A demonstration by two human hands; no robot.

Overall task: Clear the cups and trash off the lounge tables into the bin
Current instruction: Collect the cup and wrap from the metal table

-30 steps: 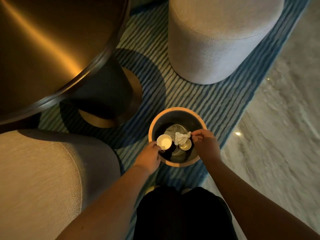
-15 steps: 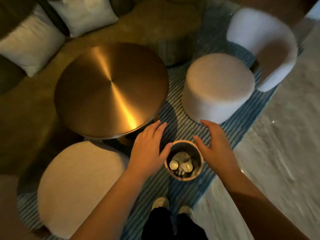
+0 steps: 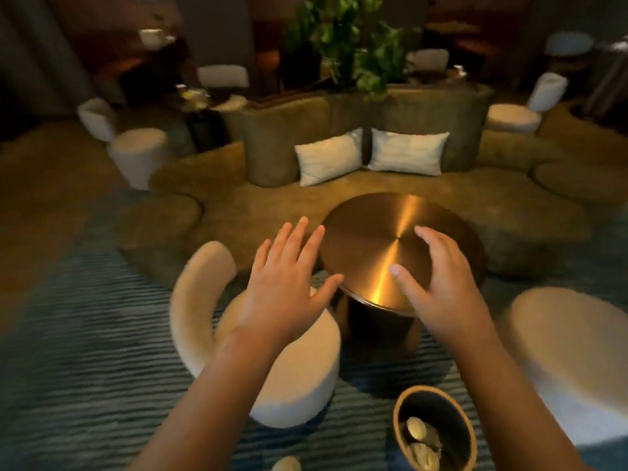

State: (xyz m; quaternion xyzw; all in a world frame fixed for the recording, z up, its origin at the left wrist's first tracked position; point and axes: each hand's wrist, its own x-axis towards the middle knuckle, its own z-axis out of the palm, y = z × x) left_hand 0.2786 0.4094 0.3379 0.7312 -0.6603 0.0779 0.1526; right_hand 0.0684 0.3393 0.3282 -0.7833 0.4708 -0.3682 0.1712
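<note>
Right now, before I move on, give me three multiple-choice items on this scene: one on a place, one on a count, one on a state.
1. Where is the bin?
A. On a shelf
B. On a windowsill
C. On the rug

2. How many white pillows lean on the sofa?
A. One
B. Two
C. Four

3. What state are the left hand and right hand in?
A. Both open, holding nothing
B. Left grips a cup
C. Right pinches a tissue

Answers:
1 C: the bin stands on the striped rug, by the right forearm.
2 B: two pillows sit side by side against the sofa back.
3 A: the fingers of both hands are spread, with nothing in them.
</note>
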